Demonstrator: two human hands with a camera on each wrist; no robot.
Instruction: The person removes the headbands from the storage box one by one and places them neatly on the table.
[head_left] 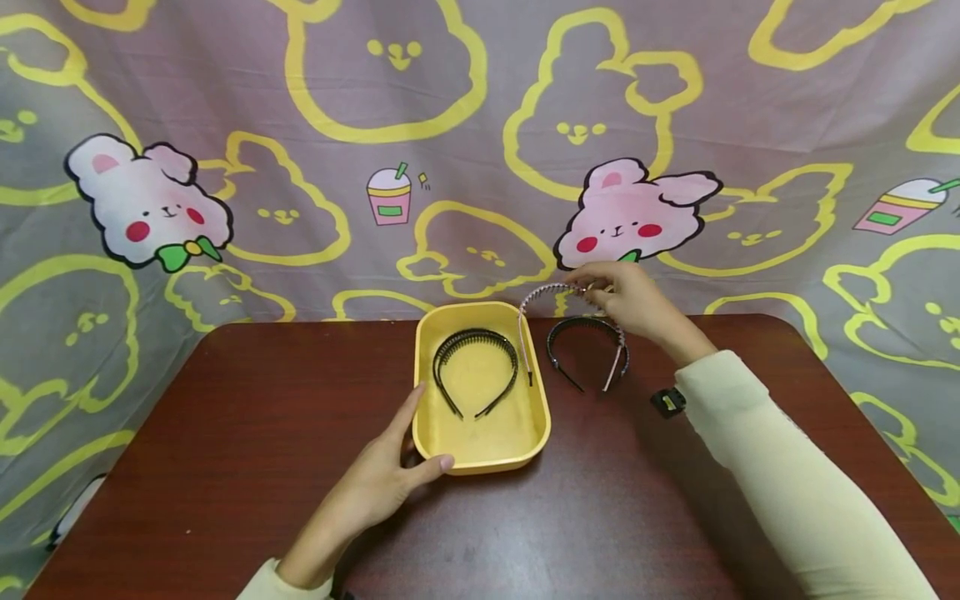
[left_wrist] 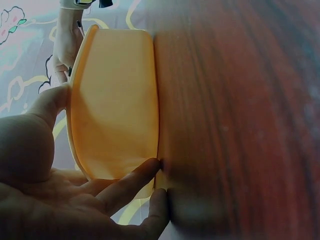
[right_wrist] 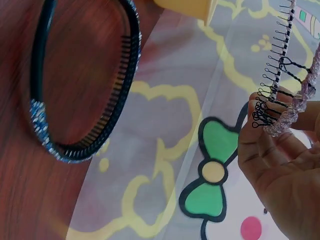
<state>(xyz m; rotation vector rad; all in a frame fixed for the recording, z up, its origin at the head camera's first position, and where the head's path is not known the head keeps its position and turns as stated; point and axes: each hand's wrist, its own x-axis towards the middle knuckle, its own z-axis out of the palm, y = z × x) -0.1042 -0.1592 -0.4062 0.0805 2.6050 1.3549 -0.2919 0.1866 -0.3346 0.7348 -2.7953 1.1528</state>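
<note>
My left hand [head_left: 372, 482] holds the near left corner of a yellow plastic tray [head_left: 472, 446]. Its thumb lies on the rim, and the fingers spread along the outer wall [left_wrist: 117, 100] down to the table. Inside the tray lies a black toothed headband [head_left: 475, 334]. Raised behind the tray's right side, my right hand [head_left: 637, 304] pinches a pale pink beaded headband [right_wrist: 296, 109] with thin black wire loops along its inside. One end of this band hangs over the tray's right rim. Below it, a black headband with blue glitter [right_wrist: 40, 127] rests on the table.
The dark red-brown wooden table [head_left: 262, 433] ends at a cartoon-printed curtain [head_left: 480, 167] hanging close behind it. A black wrist strap piece [head_left: 667, 402] shows beside the right sleeve.
</note>
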